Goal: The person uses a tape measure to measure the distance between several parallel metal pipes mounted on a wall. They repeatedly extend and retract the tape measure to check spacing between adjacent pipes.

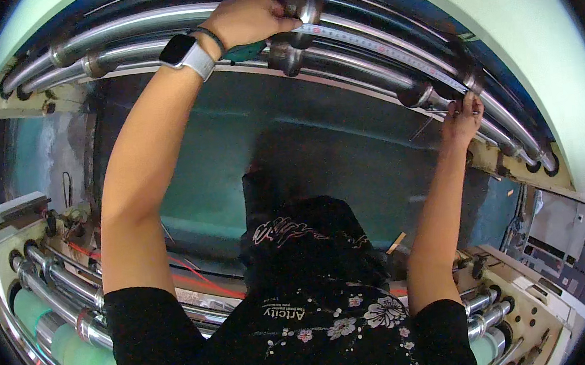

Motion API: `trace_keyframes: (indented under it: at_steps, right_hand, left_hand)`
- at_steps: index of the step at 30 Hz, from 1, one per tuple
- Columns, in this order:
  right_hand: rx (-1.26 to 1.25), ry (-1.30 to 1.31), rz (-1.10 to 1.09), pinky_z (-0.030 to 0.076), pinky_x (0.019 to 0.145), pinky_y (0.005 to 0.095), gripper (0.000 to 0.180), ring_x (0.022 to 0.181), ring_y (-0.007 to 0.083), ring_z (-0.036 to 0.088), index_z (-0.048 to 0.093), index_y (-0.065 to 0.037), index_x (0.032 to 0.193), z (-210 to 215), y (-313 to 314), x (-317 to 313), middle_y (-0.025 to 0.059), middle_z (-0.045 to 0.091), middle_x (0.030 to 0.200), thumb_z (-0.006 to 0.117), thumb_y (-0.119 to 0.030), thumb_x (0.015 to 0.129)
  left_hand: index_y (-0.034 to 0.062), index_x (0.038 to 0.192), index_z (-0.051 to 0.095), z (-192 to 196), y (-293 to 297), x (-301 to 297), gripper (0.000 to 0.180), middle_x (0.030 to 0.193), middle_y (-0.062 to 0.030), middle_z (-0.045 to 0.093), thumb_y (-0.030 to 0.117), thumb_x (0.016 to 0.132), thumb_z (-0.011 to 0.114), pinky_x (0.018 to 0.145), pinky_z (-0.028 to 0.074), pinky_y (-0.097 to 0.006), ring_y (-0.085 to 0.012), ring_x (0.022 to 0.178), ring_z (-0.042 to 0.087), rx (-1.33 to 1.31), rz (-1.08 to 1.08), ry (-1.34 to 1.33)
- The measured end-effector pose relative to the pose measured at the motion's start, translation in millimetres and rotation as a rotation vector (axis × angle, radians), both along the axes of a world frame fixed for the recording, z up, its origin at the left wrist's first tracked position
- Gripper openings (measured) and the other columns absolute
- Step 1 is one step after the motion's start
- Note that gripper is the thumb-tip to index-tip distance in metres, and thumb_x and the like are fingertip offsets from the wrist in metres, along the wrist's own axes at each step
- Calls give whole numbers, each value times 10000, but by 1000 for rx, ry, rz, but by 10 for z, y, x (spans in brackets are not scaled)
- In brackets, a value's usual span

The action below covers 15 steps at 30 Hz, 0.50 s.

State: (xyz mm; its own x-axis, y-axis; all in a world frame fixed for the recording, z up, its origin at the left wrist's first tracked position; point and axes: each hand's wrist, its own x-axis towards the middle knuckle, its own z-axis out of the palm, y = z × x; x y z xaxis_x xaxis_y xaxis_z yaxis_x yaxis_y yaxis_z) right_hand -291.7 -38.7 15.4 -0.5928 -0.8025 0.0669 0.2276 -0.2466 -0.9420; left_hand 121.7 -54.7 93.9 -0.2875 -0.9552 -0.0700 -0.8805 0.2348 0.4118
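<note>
A white measuring tape (382, 48) is stretched along the steel shafts at the far side, running from left to right. My left hand (250, 21) is closed at the tape's left end, thumb and fingers pinched by a dark collar (301, 4). Under that hand a dark green thing (246, 51) shows in part; I cannot tell what it is. My right hand (464, 120) pinches the tape's right end beside another collar (465, 66). Thin metal pieces (432, 110) show next to the right fingers; whether they are held is unclear.
Polished steel shafts (139, 25) with collars cross the machine between pale side frames (576, 81). Behind me lie more rollers (55, 287), some green, and a red hose (207, 282). Dark floor (199, 149) lies between. A small wooden piece (396, 243) is at the right.
</note>
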Motion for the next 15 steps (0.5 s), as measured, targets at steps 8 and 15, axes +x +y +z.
trace_keyframes:
  at_steps: [8,15]
  right_hand:
    - [0,36,48,366,530,233,151,673,113,467,491,-120,889,30,19,49,-2,513,781,601,-196,818]
    - [14,44,50,369,566,247,159,708,125,479,491,-121,901,-11,-3,-29,0,536,826,597,-210,822]
  left_hand:
    - [89,731,655,7,5,-28,400,645,-99,592,465,766,525,644,450,-355,-252,643,583,-25,18,-8]
    - [88,674,625,-14,-13,-17,462,568,-68,570,524,768,506,592,442,-355,-224,595,575,34,32,17]
